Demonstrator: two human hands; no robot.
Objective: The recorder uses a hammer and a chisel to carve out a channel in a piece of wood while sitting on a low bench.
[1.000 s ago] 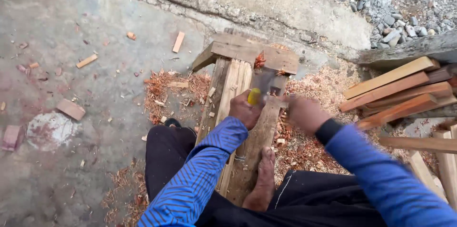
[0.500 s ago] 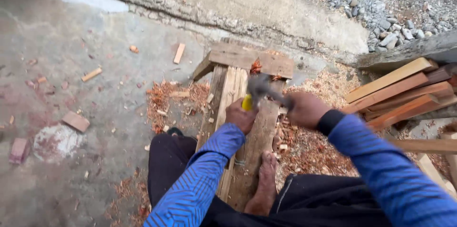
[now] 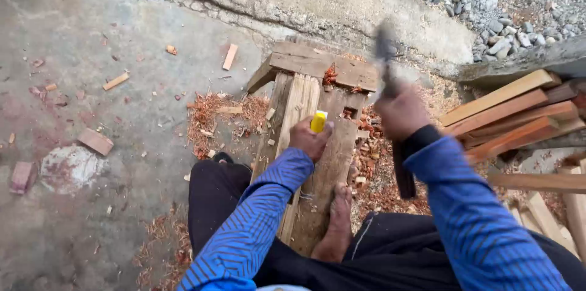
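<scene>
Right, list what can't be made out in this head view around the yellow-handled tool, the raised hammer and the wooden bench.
- Yellow-handled tool: only the handle top shows; the left hand wrapped around it hides the blade.
- Dark hammer head: smeared by motion blur, shape unclear.
- Right hand: grip seen from behind, fingers hidden.
- Rough wooden bench: near end covered by the blue striped sleeve and bare foot.
- Stacked reddish timber lengths: cut off by the right edge.

The right hand (image 3: 400,111) now lifts the hammer (image 3: 386,53) from the yellow-handled chisel (image 3: 318,121) toward the upper middle of the frame; its blurred head seems raised.
</scene>
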